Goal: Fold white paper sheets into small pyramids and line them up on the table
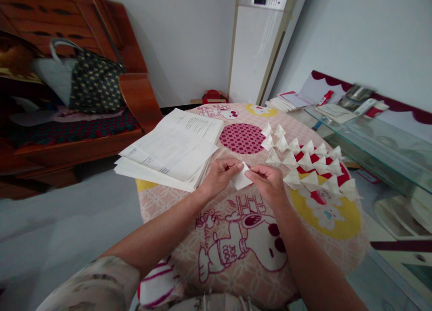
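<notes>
Above the middle of the round table, my left hand (pixel 221 175) and my right hand (pixel 268 178) pinch a small piece of folded white paper (pixel 241 179) between them. Its top comes to a point, and my thumbs press on either side of it. Just left of my left hand lies a stack of printed sheets (pixel 168 149), the top ones askew. Beyond my right hand stand several folded paper pieces (pixel 308 162), pointed and set out in rows. My fingertips partly hide the paper's side edges.
A patterned cloth (pixel 232 225) covers the table. At right is a glass shelf (pixel 381 135) with boxes and a metal container. Papers (pixel 290 101) lie at the table's far right. A wooden bench (pixel 135 95) with a bag (pixel 96 81) stands left, a white cabinet-like unit (pixel 256 45) behind.
</notes>
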Motion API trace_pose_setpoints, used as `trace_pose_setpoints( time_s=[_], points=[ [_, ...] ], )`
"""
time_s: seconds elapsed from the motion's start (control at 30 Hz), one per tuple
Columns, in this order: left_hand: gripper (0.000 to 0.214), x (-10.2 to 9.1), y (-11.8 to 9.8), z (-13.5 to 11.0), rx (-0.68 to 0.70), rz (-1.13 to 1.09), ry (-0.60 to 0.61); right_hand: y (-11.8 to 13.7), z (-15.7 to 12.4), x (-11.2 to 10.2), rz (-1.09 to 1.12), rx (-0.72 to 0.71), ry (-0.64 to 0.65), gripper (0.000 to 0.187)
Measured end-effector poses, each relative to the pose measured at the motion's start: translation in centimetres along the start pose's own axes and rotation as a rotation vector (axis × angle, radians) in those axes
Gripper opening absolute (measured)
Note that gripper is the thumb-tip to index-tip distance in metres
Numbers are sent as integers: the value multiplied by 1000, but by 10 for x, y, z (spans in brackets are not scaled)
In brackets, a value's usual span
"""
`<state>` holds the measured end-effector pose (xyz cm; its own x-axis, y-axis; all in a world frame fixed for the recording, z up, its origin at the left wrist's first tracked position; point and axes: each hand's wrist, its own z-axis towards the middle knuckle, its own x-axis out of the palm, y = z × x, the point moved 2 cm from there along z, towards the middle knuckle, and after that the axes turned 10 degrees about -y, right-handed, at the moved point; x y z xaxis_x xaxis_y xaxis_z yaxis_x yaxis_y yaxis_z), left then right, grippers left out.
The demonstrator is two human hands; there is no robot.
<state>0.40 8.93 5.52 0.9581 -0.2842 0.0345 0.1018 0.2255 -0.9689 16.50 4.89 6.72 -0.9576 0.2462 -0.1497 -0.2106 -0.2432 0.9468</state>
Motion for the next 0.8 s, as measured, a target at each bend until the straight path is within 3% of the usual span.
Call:
trace_pose_setpoints(
  time_s=[0.13, 0.37, 0.8],
  points=[
    [37, 1, 1, 0, -19, 64, 13, -4, 0, -5, -32, -11, -65, 23],
    [34, 3, 7, 1, -96, -47, -94, -17, 6, -16, 175, 42, -233, 14],
    [34, 2, -3, -1, -33, -132, -220, -17, 7, -13, 222, 45, -241, 12]
  ],
)
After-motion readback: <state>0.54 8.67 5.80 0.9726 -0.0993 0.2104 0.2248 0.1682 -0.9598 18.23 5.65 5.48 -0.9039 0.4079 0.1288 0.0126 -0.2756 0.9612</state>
